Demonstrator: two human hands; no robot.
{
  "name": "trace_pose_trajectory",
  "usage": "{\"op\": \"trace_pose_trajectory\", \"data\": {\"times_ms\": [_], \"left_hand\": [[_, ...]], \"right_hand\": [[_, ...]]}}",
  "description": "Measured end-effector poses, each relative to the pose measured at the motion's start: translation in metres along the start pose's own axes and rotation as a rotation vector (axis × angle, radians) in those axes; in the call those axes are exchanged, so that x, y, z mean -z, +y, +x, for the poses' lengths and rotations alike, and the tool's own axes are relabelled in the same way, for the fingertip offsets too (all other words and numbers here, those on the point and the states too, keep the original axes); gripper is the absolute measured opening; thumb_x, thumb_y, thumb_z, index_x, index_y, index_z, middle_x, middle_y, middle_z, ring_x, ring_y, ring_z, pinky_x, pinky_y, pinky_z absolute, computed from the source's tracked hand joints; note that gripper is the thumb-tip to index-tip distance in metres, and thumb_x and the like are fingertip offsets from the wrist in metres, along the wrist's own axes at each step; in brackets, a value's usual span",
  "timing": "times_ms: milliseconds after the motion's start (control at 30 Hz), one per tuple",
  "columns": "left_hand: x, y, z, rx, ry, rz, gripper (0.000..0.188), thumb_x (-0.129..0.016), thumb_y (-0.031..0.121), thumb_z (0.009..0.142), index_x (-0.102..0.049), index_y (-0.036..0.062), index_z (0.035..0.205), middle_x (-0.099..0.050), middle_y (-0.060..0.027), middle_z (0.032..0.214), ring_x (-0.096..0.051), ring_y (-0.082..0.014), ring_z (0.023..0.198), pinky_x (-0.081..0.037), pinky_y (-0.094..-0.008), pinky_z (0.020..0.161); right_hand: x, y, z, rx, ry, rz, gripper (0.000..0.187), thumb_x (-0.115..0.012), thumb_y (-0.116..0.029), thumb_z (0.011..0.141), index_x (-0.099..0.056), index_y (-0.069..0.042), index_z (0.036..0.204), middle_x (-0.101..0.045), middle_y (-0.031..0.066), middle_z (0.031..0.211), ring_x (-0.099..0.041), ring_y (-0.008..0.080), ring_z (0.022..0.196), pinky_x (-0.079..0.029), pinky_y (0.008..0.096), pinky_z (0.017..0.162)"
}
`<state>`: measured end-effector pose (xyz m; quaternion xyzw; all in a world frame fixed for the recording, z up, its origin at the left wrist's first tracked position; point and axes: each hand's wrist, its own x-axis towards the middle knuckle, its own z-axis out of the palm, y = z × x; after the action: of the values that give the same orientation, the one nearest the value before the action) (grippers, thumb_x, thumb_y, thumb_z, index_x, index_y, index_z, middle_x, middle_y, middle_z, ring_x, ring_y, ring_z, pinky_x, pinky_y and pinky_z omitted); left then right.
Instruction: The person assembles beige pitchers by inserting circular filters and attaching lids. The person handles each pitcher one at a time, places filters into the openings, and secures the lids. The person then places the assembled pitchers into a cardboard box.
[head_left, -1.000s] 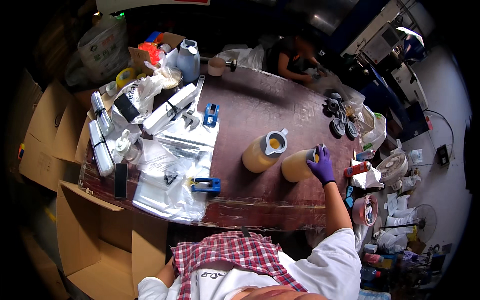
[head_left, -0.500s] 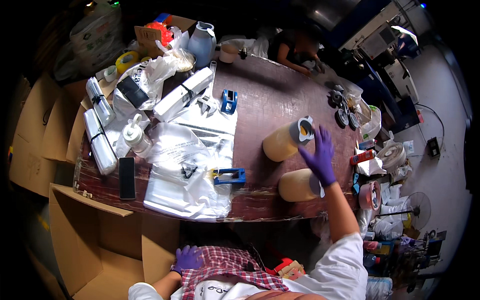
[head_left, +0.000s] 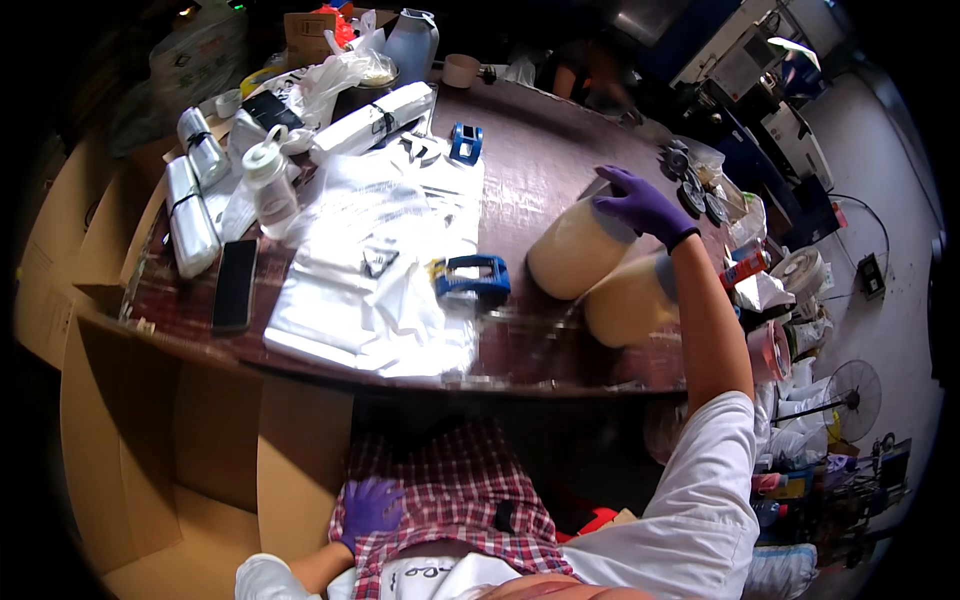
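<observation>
My right hand (head_left: 640, 205), in a purple glove, is closed over the grey top of a pale, cream-coloured jug (head_left: 578, 250) on the dark red table. Its palm and fingers hide most of that top. Right beside it, nearer to me, stands a second cream-coloured jug (head_left: 632, 305), partly behind my right forearm. My left hand (head_left: 372, 510), gloved in purple too, lies flat with fingers spread on the red plaid cloth (head_left: 450, 480) over my lap and holds nothing.
Left of the jugs are a blue tape dispenser (head_left: 473, 275), clear plastic bags (head_left: 370, 310), a white-lidded bottle (head_left: 268, 190) and a black phone (head_left: 235, 285). An open cardboard box (head_left: 215, 440) stands below the table's left edge. Another person (head_left: 590, 75) sits at the far side.
My right hand, open above the jugs before, has come down onto the farther jug's top and closed there. The whole view has shifted. My left hand stays on the plaid cloth.
</observation>
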<state>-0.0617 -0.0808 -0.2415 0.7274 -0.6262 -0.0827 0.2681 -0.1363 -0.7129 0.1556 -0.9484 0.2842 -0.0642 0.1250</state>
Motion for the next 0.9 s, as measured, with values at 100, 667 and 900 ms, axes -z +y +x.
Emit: {"op": "trace_pose_trajectory", "data": {"times_ms": [100,667,900], "left_hand": [[0.005,0.01,0.005,-0.036,-0.014,0.006,0.034,-0.069,0.038,0.082,-0.075,0.0187,0.11,-0.068,-0.0044,0.123,-0.056,-0.0276,0.115,-0.039,-0.051,0.096],[0.093,0.041,-0.074,0.23,0.35,-0.482,0.033,-0.053,0.003,0.095,-0.065,0.0013,0.126,-0.061,-0.0138,0.135,-0.056,-0.0266,0.128,-0.041,-0.0365,0.113],[0.066,0.051,-0.081,0.325,0.501,-0.399,0.032,-0.054,0.002,0.093,-0.065,0.0008,0.123,-0.059,-0.0153,0.132,-0.056,-0.0288,0.124,-0.042,-0.0387,0.11]], "right_hand": [[-0.004,-0.039,-0.064,0.209,0.033,-0.07,0.066,-0.072,-0.028,0.081,-0.055,-0.012,0.143,-0.053,0.0147,0.146,-0.046,0.0344,0.138,-0.038,0.043,0.114],[-0.222,-0.183,-0.432,0.209,-0.103,0.724,0.036,-0.063,-0.005,0.092,-0.065,-0.004,0.128,-0.062,0.0159,0.135,-0.056,0.0303,0.13,-0.043,0.038,0.111],[-0.237,-0.202,-0.362,0.275,0.146,0.747,0.041,-0.063,-0.003,0.089,-0.064,-0.006,0.13,-0.062,0.0165,0.135,-0.056,0.0345,0.13,-0.042,0.0416,0.112]]}}
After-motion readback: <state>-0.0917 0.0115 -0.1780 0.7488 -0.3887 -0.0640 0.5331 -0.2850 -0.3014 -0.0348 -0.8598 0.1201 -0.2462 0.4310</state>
